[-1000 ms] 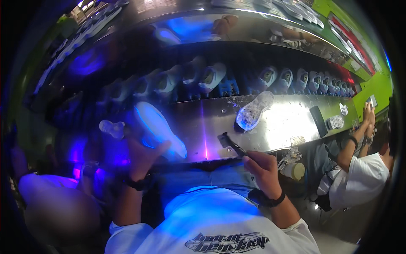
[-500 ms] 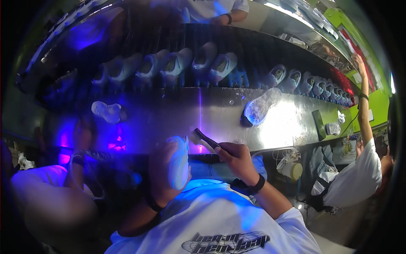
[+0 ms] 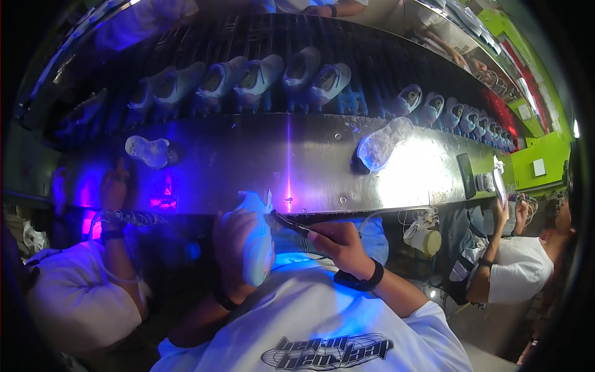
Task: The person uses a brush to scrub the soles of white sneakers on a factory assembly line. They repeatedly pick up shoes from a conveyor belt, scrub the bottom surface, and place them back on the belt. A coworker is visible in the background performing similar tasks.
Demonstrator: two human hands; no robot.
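Observation:
My left hand (image 3: pixel 228 257) is wrapped around a pale shoe (image 3: pixel 258 251), held upright just off the near edge of the bench and lit blue. From the right, my right hand (image 3: pixel 344 245) grips a dark-handled brush (image 3: pixel 291 222), whose head meets the upper right side of the shoe. The bristles hardly show at this angle. Beyond my hands, a whitish sole-shaped piece (image 3: pixel 147 152) lies on the metal bench (image 3: pixel 229 161). A larger sole-shaped piece (image 3: pixel 385 144) rests farther right, its lower end over something dark.
Several pale shoes (image 3: pixel 257 77) stand in a row on a dark conveyor (image 3: pixel 365 56) behind the bench. Co-workers sit left (image 3: pixel 87 291) and right (image 3: pixel 520 270); the right one holds a thin white piece (image 3: pixel 499 183). A pale container (image 3: pixel 426 240) hangs below the bench edge.
The brush has come left and down from above the bench to the shoe. My left hand keeps the shoe. At right, the co-worker's raised arm has come down. The view has tilted slightly.

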